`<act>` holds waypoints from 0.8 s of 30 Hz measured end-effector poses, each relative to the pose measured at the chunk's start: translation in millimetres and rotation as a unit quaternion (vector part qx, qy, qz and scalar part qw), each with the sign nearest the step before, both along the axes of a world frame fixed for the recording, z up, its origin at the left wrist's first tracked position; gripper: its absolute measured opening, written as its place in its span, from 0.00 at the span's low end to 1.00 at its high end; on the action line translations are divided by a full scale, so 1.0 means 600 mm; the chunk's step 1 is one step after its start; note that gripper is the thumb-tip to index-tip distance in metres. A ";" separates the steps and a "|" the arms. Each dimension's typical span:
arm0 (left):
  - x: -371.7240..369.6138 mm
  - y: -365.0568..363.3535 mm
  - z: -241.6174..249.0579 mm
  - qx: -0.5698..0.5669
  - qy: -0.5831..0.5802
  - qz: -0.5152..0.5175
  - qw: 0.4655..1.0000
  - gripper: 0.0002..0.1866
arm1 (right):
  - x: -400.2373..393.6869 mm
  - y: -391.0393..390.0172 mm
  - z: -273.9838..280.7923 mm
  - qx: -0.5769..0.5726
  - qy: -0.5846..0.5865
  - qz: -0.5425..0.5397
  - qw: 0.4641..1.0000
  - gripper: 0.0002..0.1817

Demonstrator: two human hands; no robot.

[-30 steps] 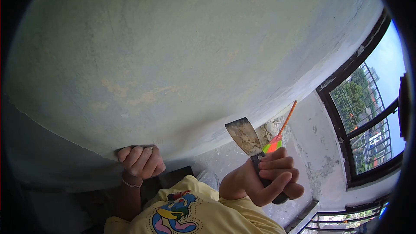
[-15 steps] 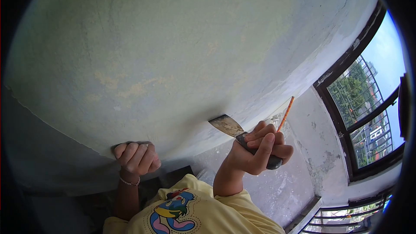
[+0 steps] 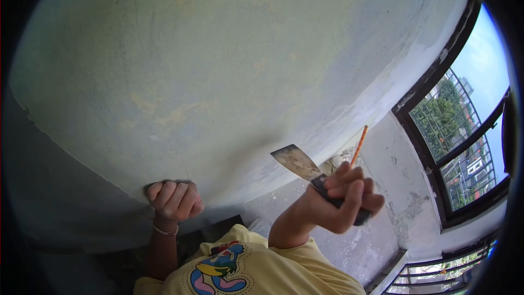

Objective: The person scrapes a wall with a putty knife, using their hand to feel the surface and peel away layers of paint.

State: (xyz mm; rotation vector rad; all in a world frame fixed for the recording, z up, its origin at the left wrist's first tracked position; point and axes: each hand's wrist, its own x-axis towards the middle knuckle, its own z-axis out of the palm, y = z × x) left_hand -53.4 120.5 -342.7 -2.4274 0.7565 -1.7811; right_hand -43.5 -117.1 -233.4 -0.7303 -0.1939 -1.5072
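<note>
My right hand (image 3: 352,196) is wrapped round the dark handle of a scraper (image 3: 297,162). Its wide, stained metal blade points up and left, apparently a little off the wall, where a soft shadow falls. Curled into a fist, my left hand (image 3: 176,201) rests at the lower part of the pale green wall (image 3: 218,76). A dark patch shows along its knuckles; whether that is a held thing or shadow I cannot make out. The wall has yellowish worn patches and fine cracks.
A dark-framed window (image 3: 436,158) with outside bars stands at the right. Behind my right hand, a thin orange rod (image 3: 359,145) rises near the corner. Flaking grey plaster (image 3: 412,205) covers the side wall. More bars (image 3: 436,276) show at lower right.
My right hand has moved right and down with the scraper, drawing the blade away from its earlier place at the wall. My left hand has stayed nearly where it was.
</note>
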 end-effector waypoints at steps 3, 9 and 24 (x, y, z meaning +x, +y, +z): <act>0.000 -0.005 0.006 0.004 0.005 0.003 1.000 0.15 | 0.037 0.008 -0.035 -0.075 0.102 0.004 0.992 0.12; 0.001 -0.001 0.003 -0.004 0.002 -0.012 1.000 0.15 | -0.010 0.007 0.010 0.018 -0.016 0.028 0.999 0.12; 0.004 -0.003 0.008 -0.007 -0.011 -0.001 1.000 0.14 | 0.014 0.010 -0.010 -0.061 0.042 0.052 0.996 0.16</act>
